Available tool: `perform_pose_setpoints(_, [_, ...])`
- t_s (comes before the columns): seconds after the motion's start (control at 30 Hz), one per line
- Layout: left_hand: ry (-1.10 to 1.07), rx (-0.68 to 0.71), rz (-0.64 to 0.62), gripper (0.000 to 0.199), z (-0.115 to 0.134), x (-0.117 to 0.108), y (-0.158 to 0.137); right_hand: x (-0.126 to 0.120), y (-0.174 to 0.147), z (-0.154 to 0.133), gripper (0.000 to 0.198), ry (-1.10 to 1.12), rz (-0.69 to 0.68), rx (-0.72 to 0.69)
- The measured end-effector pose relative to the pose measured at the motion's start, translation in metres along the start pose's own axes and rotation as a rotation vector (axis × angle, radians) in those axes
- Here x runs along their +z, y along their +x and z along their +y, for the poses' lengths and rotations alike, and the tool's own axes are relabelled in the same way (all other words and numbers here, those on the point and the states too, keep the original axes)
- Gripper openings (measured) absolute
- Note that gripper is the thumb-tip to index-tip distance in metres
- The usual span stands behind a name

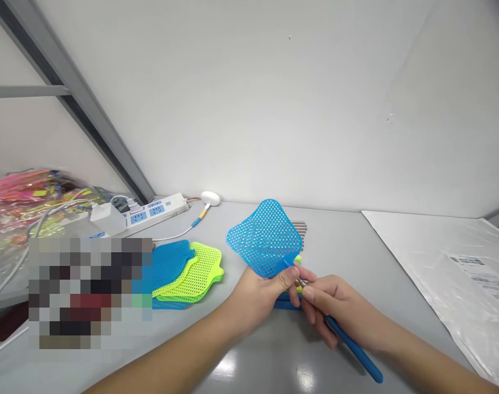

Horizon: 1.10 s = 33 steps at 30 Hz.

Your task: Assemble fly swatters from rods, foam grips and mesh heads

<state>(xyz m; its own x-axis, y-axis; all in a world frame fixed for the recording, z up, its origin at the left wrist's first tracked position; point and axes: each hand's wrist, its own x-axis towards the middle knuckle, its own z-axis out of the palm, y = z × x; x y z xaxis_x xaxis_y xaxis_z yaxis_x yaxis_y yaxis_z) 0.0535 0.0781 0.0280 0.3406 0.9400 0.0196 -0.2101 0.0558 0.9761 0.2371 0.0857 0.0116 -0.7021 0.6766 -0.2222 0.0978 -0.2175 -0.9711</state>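
A blue fly swatter head (269,235), a perforated plastic paddle, is pinched near its narrow neck by my left hand (259,293). My right hand (335,303) grips a handle with a metal rod end and a long blue grip (360,355), which slants down to the right. The rod end meets the neck of the paddle between my fingers; how deep it sits is hidden. Behind the paddle, several metal rods (300,225) lie on the table, partly covered. Blue and yellow-green pieces show under my hands.
Left of my hands lies a pile of blue (173,262) and yellow-green swatter heads (210,268). Farther left are a power strip (159,210) with chargers, cables and clear-bagged colourful items (39,197). A white plastic package (438,262) lies at right. One left area is pixelated.
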Motion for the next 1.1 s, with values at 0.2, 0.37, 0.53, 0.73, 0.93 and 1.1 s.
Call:
perform_pose_setpoints(0.2, [0.020,0.004,0.050,0.029,0.002,-0.002,0.002,0.007,-0.009,-0.011,0.043,-0.286,0.218,0.026])
perform_pose_setpoints(0.37, [0.077,0.083,0.131,0.027,0.007,-0.010,0.006,0.009,-0.012,-0.018,0.045,-0.316,0.283,0.058])
perform_pose_setpoints(0.53, [0.104,0.121,0.180,0.028,0.016,-0.017,0.007,0.004,-0.011,-0.020,0.044,-0.215,0.210,0.066])
perform_pose_setpoints(0.73, [-0.002,0.207,0.280,0.027,0.026,-0.031,0.012,-0.004,-0.009,-0.015,0.043,0.119,-0.009,0.065])
perform_pose_setpoints(0.93, [-0.204,0.350,0.399,0.024,0.040,-0.051,0.020,-0.010,-0.008,-0.009,0.045,0.288,-0.154,0.056])
perform_pose_setpoints(1.1, [-0.346,0.469,0.549,0.023,0.057,-0.072,0.022,-0.015,-0.009,-0.007,0.049,0.260,-0.220,0.081])
